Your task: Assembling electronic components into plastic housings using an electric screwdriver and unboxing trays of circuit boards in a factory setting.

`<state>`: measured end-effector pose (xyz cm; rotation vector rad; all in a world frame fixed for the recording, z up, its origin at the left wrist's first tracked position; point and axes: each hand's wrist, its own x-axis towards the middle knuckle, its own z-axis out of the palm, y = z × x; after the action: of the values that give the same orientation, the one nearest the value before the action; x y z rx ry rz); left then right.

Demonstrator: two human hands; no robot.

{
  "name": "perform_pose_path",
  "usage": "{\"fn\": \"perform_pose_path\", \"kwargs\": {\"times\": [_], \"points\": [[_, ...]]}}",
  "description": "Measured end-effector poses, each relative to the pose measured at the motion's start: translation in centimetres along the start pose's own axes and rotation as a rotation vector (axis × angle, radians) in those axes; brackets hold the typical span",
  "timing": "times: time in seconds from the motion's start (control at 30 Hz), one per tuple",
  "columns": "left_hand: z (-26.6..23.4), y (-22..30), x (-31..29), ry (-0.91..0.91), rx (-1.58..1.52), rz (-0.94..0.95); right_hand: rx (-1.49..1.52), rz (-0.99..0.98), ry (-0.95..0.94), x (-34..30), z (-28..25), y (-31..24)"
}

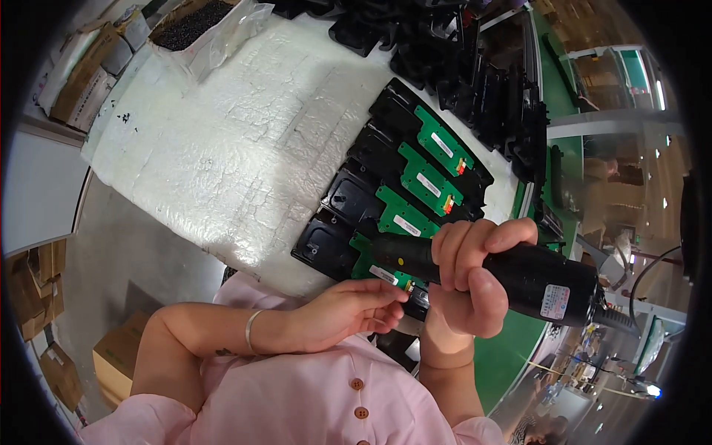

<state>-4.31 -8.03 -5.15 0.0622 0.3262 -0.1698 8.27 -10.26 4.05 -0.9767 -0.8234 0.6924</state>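
My right hand (475, 274) is wrapped round a black electric screwdriver (530, 276), held slantwise with its cord trailing off to the right. Its narrower front end hangs over the nearest black plastic housing (325, 246), hiding part of the green circuit board (361, 263) there; the bit cannot be seen. My left hand (352, 313) has its fingers curled, thumb and forefinger together by the red-and-yellow connector at that board's edge. Whatever they pinch is too small to make out. Further black housings (382, 152) with green boards (426, 184) lie in a row beyond.
White foam-like sheeting (215, 148) covers the worktable. A box of small black parts (194, 26) stands at the far left beside a clear plastic bag (241, 37). More black plastic parts (475, 81) are heaped at the far right, along a green surface (512, 356). Cardboard boxes (122, 348) sit on the floor.
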Motion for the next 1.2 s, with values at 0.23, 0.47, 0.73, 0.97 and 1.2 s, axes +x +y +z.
{"fn": "perform_pose_path", "kwargs": {"times": [0.23, 0.47, 0.73, 0.97, 1.2], "points": [[0.1, 0.0, 1.2, 0.0, -0.055, 0.06, -0.015, 0.045, -0.062, 0.2, 0.4, 0.0], [-0.4, 0.0, 1.6, -0.035, -0.057, 0.083, -0.09, 0.016, -0.188, 0.8, 0.8, 0.8], [-0.5, -0.9, 1.5, -0.052, -0.071, 0.114, -0.086, 0.02, -0.175, 0.3, 1.0, 0.8], [-0.3, -0.5, 1.1, -0.015, -0.123, 0.045, -0.025, -0.119, -0.053, 1.0, 0.3, -2.7], [2.7, 7.4, -3.6, 0.068, 0.031, 0.142, -0.309, 0.204, 0.509, 3.5, -13.3, -7.0]]}}
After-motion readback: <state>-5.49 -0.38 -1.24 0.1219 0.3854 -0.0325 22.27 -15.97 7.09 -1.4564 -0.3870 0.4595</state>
